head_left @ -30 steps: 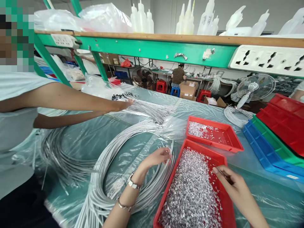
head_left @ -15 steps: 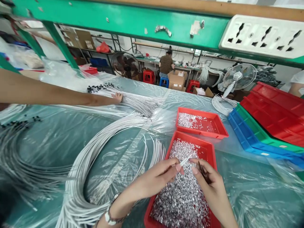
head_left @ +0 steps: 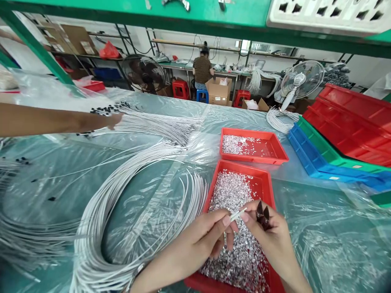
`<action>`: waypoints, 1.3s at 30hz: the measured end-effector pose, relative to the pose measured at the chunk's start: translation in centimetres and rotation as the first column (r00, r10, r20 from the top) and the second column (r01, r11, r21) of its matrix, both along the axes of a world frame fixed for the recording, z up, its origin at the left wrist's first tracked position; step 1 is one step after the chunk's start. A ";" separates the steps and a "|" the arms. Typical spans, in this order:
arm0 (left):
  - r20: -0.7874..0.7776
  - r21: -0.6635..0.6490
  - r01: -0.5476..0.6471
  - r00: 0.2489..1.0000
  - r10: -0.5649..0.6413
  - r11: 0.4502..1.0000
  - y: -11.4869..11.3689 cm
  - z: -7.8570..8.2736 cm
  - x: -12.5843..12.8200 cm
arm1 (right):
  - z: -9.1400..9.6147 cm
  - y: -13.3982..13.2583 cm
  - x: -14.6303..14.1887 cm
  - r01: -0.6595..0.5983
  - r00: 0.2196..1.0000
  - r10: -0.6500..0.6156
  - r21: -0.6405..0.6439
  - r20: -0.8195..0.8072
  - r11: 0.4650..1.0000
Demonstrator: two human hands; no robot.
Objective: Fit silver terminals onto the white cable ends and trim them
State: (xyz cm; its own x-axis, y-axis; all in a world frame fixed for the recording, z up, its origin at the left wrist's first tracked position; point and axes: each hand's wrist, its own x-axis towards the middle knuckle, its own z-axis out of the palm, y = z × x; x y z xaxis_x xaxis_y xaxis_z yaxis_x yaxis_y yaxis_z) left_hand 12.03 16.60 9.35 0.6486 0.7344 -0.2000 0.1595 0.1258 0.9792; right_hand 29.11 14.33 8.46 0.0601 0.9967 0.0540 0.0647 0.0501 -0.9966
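Observation:
My left hand is closed, pinching a white cable near its end between thumb and forefinger. At the cable's tip, the thumb and forefinger of my right hand meet; whether a small part sits between them is too small to tell. A dark two-pointed tool is tucked in the right hand, its points sticking up between the fingers. Both hands hover over a red tray of small shiny metal pieces. Left of it, a thick bundle of white cables curves across the plastic-covered bench.
A second red tray with fewer pieces stands behind. Stacked red, green and blue trays are at the right. Another person's arm reaches onto black-tipped cables. A green shelf beam crosses overhead, bearing a socket strip.
The view has shifted, showing less of the overhead beam. The other person's hand has moved left along the black-tipped cables. My hands still meet at the cable's tip, the tool's points now spread apart.

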 end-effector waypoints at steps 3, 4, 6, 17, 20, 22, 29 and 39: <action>-0.065 0.153 -0.100 0.992 0.111 0.983 -0.6 -0.3 0.5 | 0.2 -0.1 -0.2 0.012 1.000 -0.012 -0.024 0.001 1.000; -0.077 0.196 -0.122 0.987 0.139 0.973 -0.8 -0.4 0.7 | 0.3 -0.1 -0.3 0.016 1.000 -0.016 -0.038 0.002 0.999; -0.080 0.241 -0.149 0.982 0.173 0.959 -0.9 -0.5 0.9 | 0.2 -0.2 -0.3 0.035 0.999 -0.034 -0.062 0.020 0.997; 0.000 0.212 -0.191 0.981 0.195 0.958 -0.6 -0.3 0.9 | 0.1 -0.6 0.5 -0.031 0.997 0.033 -0.042 0.069 0.999; 0.006 0.207 -0.202 0.979 0.206 0.957 -0.6 -0.4 0.9 | 0.2 -0.6 0.4 -0.038 0.996 0.041 -0.040 0.084 0.998; 0.011 0.181 -0.196 0.980 0.197 0.964 -0.6 -0.4 0.9 | 0.2 -0.6 0.5 -0.056 0.994 0.059 -0.037 0.091 0.998; -0.024 0.203 -0.160 0.985 0.169 0.966 -0.6 0.1 0.5 | 0.7 -0.4 1.2 -0.189 0.974 0.186 0.014 0.132 0.982; -0.006 0.141 -0.156 0.987 0.158 0.978 -0.9 0.1 0.2 | 0.1 -1.6 2.1 -0.117 0.951 0.128 -0.054 0.280 0.992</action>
State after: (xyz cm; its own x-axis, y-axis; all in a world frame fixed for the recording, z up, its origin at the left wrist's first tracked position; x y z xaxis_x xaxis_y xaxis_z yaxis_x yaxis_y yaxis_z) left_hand 12.24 15.74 9.45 0.5205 0.8482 -0.0979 0.1653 0.0124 0.9862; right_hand 31.20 12.78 8.54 -0.0748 0.9971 0.0147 0.3393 0.0394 -0.9398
